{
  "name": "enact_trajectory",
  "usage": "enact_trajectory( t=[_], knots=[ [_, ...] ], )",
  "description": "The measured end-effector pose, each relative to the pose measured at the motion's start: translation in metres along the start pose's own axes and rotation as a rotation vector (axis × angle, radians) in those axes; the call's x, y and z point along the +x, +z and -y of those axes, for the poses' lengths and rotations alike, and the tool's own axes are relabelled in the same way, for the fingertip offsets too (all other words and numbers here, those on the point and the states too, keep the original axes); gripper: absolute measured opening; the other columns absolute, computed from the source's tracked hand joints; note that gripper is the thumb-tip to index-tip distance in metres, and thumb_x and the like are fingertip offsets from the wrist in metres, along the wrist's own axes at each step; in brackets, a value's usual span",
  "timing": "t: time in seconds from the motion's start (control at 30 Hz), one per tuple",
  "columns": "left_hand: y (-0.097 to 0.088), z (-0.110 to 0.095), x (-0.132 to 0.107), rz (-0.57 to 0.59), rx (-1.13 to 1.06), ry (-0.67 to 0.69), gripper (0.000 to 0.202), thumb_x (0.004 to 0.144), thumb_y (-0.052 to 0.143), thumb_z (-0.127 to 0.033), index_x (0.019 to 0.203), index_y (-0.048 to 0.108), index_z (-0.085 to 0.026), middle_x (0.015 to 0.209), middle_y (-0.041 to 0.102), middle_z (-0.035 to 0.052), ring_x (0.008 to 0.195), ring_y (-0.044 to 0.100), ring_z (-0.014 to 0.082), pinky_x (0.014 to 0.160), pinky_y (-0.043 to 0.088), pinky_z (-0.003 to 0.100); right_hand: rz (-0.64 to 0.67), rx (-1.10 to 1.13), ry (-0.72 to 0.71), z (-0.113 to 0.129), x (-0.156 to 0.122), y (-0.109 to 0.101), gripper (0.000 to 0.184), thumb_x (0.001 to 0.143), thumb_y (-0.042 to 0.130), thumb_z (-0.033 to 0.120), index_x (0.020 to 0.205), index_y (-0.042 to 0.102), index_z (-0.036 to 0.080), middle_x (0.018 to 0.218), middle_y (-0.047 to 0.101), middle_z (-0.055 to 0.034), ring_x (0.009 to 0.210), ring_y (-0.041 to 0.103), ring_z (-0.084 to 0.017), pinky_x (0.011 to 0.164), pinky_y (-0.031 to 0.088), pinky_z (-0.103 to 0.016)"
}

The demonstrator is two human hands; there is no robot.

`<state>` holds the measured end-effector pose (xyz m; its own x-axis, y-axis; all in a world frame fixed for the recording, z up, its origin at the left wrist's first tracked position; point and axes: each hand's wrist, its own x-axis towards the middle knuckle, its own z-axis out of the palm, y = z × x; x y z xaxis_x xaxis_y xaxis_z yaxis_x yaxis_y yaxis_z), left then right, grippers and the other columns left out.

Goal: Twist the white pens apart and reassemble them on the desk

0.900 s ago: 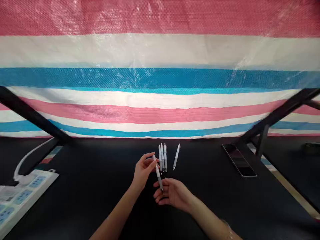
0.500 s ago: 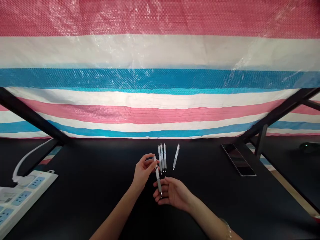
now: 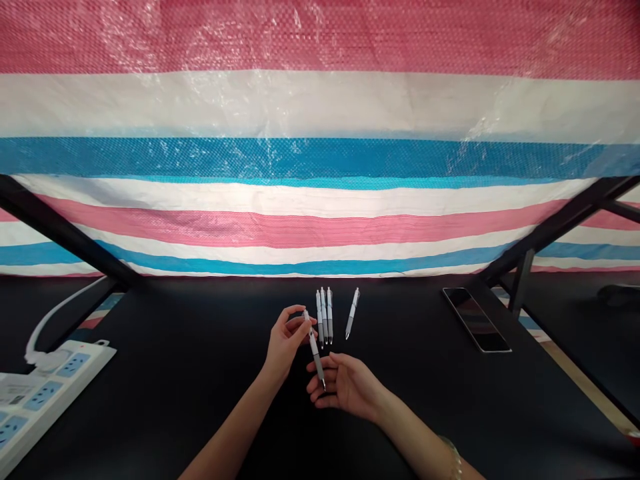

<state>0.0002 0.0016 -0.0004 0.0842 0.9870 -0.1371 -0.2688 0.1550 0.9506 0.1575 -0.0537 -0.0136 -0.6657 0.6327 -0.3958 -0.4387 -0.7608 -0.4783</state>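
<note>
Striped sheet (image 3: 320, 107) is brightly lit w/ white glare flecks up top, while black table (image 3: 190, 360) looks v. dim, esp. btm ctr.; wide-angle distortion stretches pwr strip (image 3: 57, 380) at L edge, & dark obj. (image 3: 620, 293) far R looks soft & murky.

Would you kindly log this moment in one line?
left hand: pinches pen | right hand: open near pen | table: three pens together, one pen apart

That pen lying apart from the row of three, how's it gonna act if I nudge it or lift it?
The lone pen is probably stiff, since it looks straight. Being slender, it's likely light. Nudged sideways, it may roll on the black table, though what looks like a clip could stop it.
</note>
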Motion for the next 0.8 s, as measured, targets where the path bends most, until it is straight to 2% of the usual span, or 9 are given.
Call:
enact_trajectory(
  t=[0.13,0.27,0.43,0.6,0.8],
  knots=[
    [0.001,-0.001,0.000,0.017,-0.005,-0.007,0.035,0.070,0.070,-0.031,0.098,0.052,-0.020,0.079,0.069,0.0029,0.061,0.064,0.0135,0.060,0.053,0.026,-0.011,-0.001,0.008,0.001,0.000,0.000,0.046,0.084,0.041,0.042,0.105,0.059,0.005,0.086,0.064,-0.0137,0.077,0.061,-0.020,0.078,0.041,-0.035],
    [0.001,0.000,0.000,0.006,-0.017,-0.005,0.038,0.071,0.069,-0.030,0.103,0.049,-0.023,0.079,0.069,0.0015,0.062,0.064,0.0132,0.059,0.052,0.025,-0.008,-0.005,0.004,0.000,0.000,0.000,0.046,0.084,0.041,0.043,0.105,0.059,0.006,0.086,0.065,-0.0137,0.077,0.061,-0.020,0.078,0.041,-0.035],
    [-0.001,0.000,0.001,0.005,-0.015,-0.002,0.034,0.070,0.070,-0.030,0.097,0.051,-0.021,0.078,0.069,0.0020,0.062,0.064,0.0137,0.059,0.052,0.026,-0.002,-0.004,0.002,0.000,0.002,-0.001,0.046,0.083,0.041,0.043,0.104,0.058,0.006,0.086,0.065,-0.0133,0.077,0.061,-0.020,0.078,0.041,-0.035],
    [-0.002,-0.002,0.003,-0.002,-0.015,-0.035,0.038,0.068,0.071,-0.032,0.099,0.051,-0.021,0.079,0.069,0.0022,0.061,0.064,0.0140,0.058,0.052,0.026,-0.005,-0.018,0.005,0.001,0.002,-0.002,0.046,0.082,0.042,0.044,0.104,0.058,0.006,0.086,0.065,-0.0135,0.077,0.061,-0.020,0.078,0.041,-0.036],
    [-0.001,-0.010,0.011,0.013,0.034,0.022,0.039,0.069,0.070,-0.035,0.100,0.051,-0.020,0.081,0.068,0.0036,0.063,0.065,0.0158,0.061,0.053,0.030,-0.023,-0.004,-0.009,0.002,0.003,-0.002,0.046,0.083,0.042,0.042,0.104,0.059,0.005,0.086,0.065,-0.0146,0.075,0.062,-0.021,0.077,0.042,-0.037]
  ],
)
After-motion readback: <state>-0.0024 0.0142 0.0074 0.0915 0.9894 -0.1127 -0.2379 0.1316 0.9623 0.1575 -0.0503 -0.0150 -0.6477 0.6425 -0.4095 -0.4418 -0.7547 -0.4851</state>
